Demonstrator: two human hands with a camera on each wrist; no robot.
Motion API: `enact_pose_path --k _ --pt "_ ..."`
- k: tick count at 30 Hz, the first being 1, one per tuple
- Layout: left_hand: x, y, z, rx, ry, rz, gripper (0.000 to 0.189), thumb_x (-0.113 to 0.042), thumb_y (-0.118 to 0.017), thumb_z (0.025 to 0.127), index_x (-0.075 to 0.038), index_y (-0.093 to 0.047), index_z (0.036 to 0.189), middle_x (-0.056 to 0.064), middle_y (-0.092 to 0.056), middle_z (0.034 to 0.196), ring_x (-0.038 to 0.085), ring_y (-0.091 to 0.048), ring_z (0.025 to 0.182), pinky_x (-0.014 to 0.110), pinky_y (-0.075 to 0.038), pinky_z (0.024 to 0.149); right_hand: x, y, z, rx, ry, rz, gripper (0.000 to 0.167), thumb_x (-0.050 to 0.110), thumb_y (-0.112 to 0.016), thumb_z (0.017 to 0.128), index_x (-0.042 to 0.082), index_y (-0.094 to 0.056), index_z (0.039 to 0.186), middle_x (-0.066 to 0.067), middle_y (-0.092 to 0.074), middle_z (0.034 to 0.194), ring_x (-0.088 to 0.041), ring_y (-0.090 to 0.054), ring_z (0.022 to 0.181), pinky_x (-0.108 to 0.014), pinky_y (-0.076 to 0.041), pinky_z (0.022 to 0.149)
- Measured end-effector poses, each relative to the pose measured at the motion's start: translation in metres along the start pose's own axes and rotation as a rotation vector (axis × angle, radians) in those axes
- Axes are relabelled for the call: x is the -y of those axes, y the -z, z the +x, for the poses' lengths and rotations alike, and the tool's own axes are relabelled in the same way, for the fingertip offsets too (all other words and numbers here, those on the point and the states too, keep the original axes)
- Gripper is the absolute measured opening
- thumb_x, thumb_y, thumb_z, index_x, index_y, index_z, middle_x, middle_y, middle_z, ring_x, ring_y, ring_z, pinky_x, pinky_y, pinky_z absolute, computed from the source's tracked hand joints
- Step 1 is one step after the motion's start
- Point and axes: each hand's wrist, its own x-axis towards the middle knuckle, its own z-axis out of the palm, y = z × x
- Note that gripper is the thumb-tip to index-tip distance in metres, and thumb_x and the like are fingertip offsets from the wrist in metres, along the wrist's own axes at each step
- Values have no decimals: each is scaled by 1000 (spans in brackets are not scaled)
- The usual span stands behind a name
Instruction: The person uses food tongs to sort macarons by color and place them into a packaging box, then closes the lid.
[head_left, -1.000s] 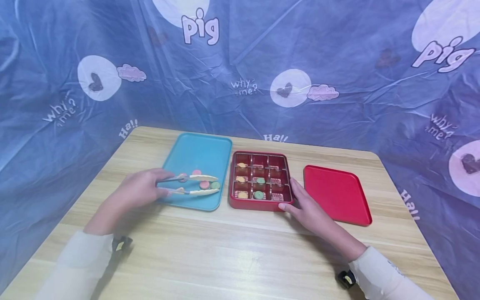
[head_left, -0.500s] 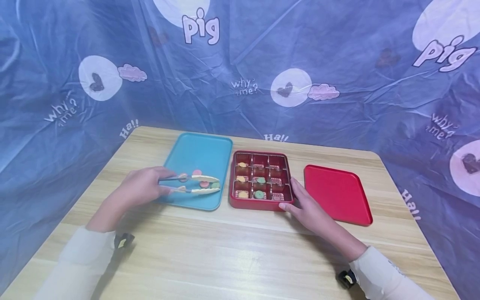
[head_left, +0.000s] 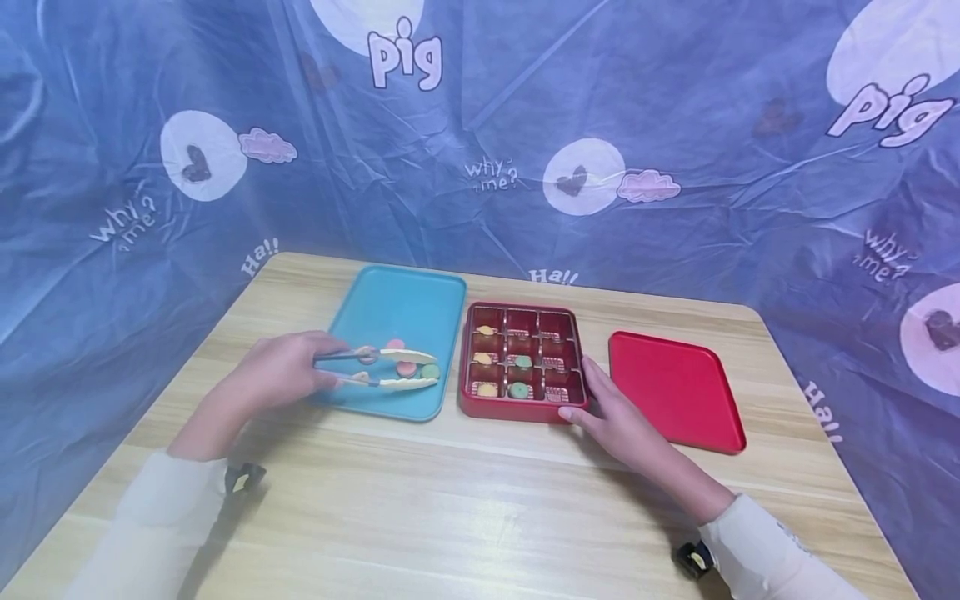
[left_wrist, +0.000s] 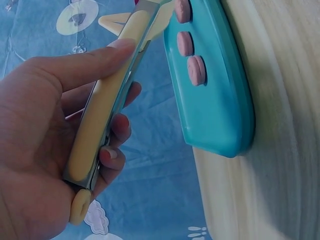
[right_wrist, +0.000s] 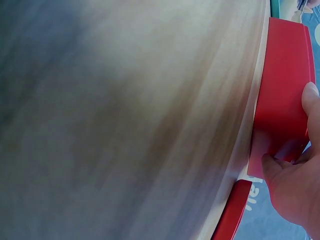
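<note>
My left hand [head_left: 288, 373] grips a pair of tongs [left_wrist: 102, 107] with pale yellow handles and tips, thumb on one arm and fingers round the other. The tongs reach low over the blue tray [head_left: 408, 304], their tips spread apart. Between the tips show a pink macaron [head_left: 406, 369] and a green macaron [head_left: 430, 372]. More pink macarons [left_wrist: 196, 70] lie on the tray. My right hand [head_left: 618, 417] holds the near right corner of a red box [head_left: 517, 410], thumb on its front and fingers along its side. Yellow macarons [head_left: 487, 389] and green macarons [head_left: 518, 390] sit in its compartments.
A red lid [head_left: 675, 392] lies on the wooden table [head_left: 450, 500], right of the box. The box's clear divider forms rows of square compartments, the right column holding no macarons. A blue printed cloth [head_left: 480, 125] hangs behind the table.
The tongs have shifted very slightly left, their tips a little wider apart than half a second ago. The pink macaron between them sits slightly further left. The right hand and box stay put.
</note>
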Motion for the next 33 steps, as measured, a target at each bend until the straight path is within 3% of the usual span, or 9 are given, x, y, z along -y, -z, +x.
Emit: enact_pose_path --k 19,33 --pt "5 4 -1 -3 1 2 54 -37 -75 88 -21 -64 138 13 -57 146 43 -49 136 71 -35 106 1 -2 0 -5 14 5 103 45 -73 90 19 -6 164 -9 -15 170 -35 -19 155 -60 -35 115" --pt "7 10 -2 -27 50 -141 60 -39 -75 88 -21 -59 143 11 -55 148 42 -44 140 66 -32 112 2 -2 0 -2 8 4 104 48 -72 90 18 -6 163 -10 -15 170 -35 -18 155 -60 -35 116"
